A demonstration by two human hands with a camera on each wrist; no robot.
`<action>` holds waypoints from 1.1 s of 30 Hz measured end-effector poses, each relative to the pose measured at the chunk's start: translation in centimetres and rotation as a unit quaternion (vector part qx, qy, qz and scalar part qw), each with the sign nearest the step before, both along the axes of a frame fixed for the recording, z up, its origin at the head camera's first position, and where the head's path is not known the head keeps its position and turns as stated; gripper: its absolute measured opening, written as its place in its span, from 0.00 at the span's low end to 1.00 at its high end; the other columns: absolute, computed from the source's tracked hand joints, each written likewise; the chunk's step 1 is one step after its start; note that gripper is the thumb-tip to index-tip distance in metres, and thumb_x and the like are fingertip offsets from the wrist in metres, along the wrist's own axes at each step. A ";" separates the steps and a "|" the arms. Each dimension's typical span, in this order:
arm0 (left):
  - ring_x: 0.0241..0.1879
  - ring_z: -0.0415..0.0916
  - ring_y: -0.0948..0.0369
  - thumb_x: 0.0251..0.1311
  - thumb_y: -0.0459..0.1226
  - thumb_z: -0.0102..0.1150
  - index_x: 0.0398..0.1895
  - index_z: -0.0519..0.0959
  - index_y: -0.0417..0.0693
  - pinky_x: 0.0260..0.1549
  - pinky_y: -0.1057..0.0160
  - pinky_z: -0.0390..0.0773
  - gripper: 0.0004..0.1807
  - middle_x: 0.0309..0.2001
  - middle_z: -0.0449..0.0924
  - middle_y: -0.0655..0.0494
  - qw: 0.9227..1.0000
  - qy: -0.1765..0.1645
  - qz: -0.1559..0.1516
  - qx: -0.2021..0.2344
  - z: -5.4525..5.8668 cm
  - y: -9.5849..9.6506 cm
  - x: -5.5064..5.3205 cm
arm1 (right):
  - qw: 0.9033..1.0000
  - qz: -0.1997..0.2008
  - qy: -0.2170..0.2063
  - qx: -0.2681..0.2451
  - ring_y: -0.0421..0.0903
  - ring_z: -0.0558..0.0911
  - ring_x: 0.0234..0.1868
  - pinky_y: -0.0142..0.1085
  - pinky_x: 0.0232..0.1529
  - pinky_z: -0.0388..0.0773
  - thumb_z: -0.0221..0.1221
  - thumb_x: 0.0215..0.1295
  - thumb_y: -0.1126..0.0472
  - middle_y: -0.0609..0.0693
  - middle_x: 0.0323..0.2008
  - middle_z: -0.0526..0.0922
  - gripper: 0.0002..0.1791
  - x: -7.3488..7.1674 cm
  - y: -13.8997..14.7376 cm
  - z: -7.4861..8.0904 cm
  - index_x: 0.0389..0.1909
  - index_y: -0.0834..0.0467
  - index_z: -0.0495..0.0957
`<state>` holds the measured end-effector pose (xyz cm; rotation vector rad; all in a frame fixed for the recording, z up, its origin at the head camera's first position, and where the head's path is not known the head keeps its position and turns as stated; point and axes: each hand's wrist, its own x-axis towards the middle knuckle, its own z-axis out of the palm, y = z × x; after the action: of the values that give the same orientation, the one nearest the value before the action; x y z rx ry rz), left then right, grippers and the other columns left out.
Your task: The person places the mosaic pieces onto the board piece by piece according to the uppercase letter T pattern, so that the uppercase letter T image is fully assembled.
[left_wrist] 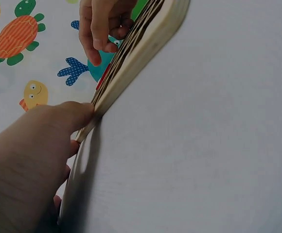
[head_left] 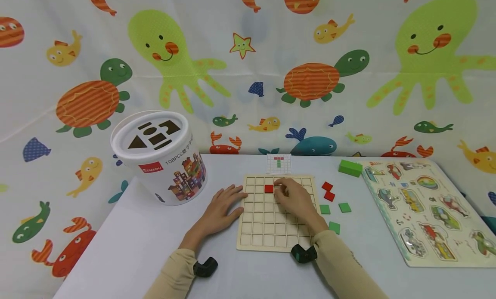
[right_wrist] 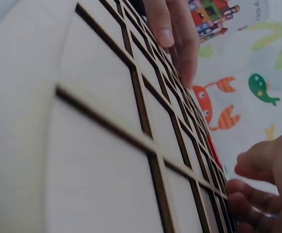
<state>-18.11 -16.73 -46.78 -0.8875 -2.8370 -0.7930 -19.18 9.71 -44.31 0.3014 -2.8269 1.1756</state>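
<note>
1. Beige sleeves (head_left: pixel 345 266), nearest.
2. Left hand (head_left: pixel 220 211): fingers spread, touching the left edge of the grid board (head_left: pixel 257 228).
3. Right hand (head_left: pixel 296 200): fingers bent at its far part; whether holding anything, I cannot tell.
4. Red tile (head_left: pixel 269 189): far cell, just left of those fingers.

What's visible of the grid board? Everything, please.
The grid board is pale, wood-looking, roughly square and divided by thin strips into shallow square cells. It lies flat on the white table. One red tile sits in a cell near the far edge; some other cells are hidden by the right hand. The left hand touches the board's left edge. Whether the right hand touches it is unclear.
</note>
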 end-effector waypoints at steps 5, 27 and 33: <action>0.73 0.51 0.50 0.67 0.48 0.50 0.65 0.69 0.59 0.70 0.42 0.47 0.23 0.70 0.61 0.54 1.000 0.007 0.000 0.003 0.0 0.0 0.1 | 0.999 0.016 0.015 -0.037 0.41 0.75 0.33 0.33 0.36 0.74 0.53 0.68 0.57 0.47 0.35 0.79 0.11 0.1 1.7 0.0 0.48 0.54 0.78; 0.73 0.51 0.49 0.66 0.48 0.52 0.64 0.69 0.60 0.70 0.41 0.47 0.23 0.70 0.61 0.53 1.000 0.006 0.002 0.009 0.2 0.1 0.1 | 0.997 -0.048 0.049 0.039 0.44 0.74 0.36 0.37 0.38 0.74 0.56 0.66 0.62 0.50 0.36 0.78 0.07 2.8 10.8 0.3 0.42 0.58 0.78; 0.72 0.53 0.48 0.65 0.46 0.53 0.64 0.70 0.58 0.69 0.40 0.48 0.23 0.70 0.63 0.51 1.000 0.015 -0.003 0.016 0.1 0.1 0.2 | 0.996 -0.056 0.044 0.054 0.46 0.74 0.35 0.37 0.37 0.72 0.58 0.64 0.63 0.52 0.37 0.77 0.05 3.0 12.3 0.1 0.39 0.58 0.79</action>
<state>-17.95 -16.62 -46.68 -0.8967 -2.7880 -0.8168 -16.22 21.98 -44.19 0.1935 -2.7946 0.9650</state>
